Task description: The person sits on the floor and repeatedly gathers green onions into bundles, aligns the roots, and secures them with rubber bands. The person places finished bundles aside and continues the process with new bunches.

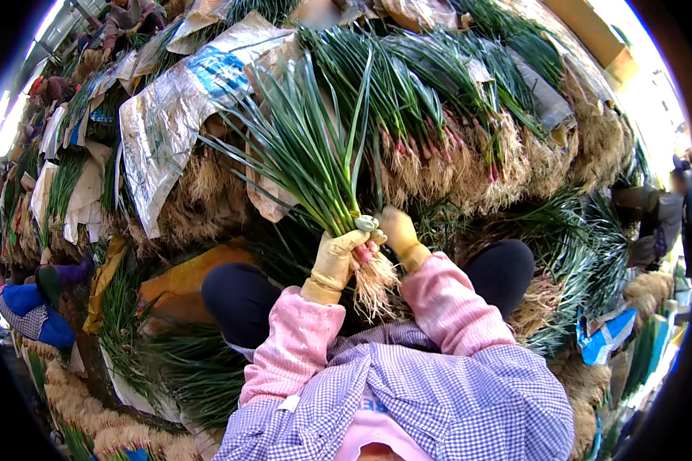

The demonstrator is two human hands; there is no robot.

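My left hand (337,256), in a pale yellow glove, is closed around a bunch of green garlic (317,178). The leaves fan up and away from me, while pinkish bulbs and pale roots (375,282) hang below my fist. A pale green, knotted-looking piece (367,223) sits against the stems above my fingers. My right hand (402,233), gloved alike, is close to the right of the stems and blurred, with its fingers curled. Whether it grips anything cannot be made out.
A long heap of similar plants (432,138) lies across the front, roots towards me. A printed plastic sheet (167,109) covers its left part. More plants (588,253) lie on my right and others (196,363) on my left. People (34,311) are at both sides.
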